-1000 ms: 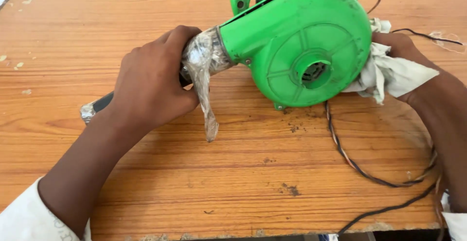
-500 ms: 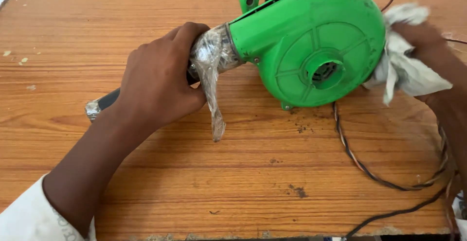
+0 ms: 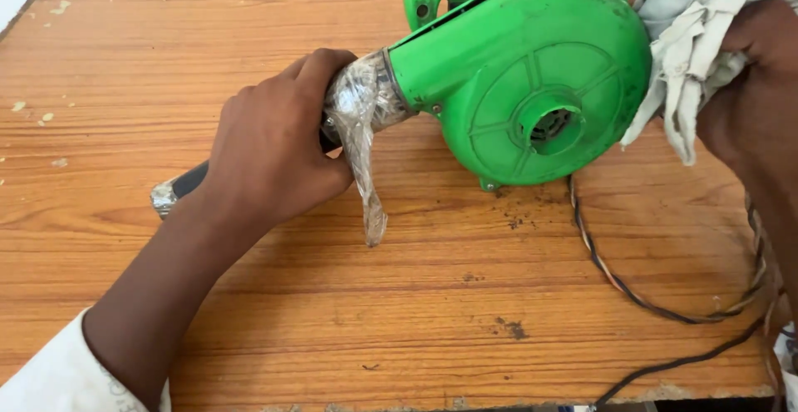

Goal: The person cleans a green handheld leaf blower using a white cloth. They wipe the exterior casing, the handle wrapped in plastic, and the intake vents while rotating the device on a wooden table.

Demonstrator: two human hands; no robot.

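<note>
While left hand (image 3: 270, 158) grips nozzle (image 3: 179, 187), right hand (image 3: 752, 88) w/ rag (image 3: 686, 46) at blower (image 3: 532, 88) edge.

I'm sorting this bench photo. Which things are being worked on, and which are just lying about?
In use:
left hand gripping the taped nozzle
green blower
grey rag in right hand

Lying about:
twisted cable
dirt crumbs on wooden table

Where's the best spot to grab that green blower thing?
Probably the narrow nozzle neck, wrapped in clear plastic, coming from the left as the left hand does. It is slim enough for fingers to close round, while the green blower body is wide and round. The right hand holds a cloth against it.
</note>
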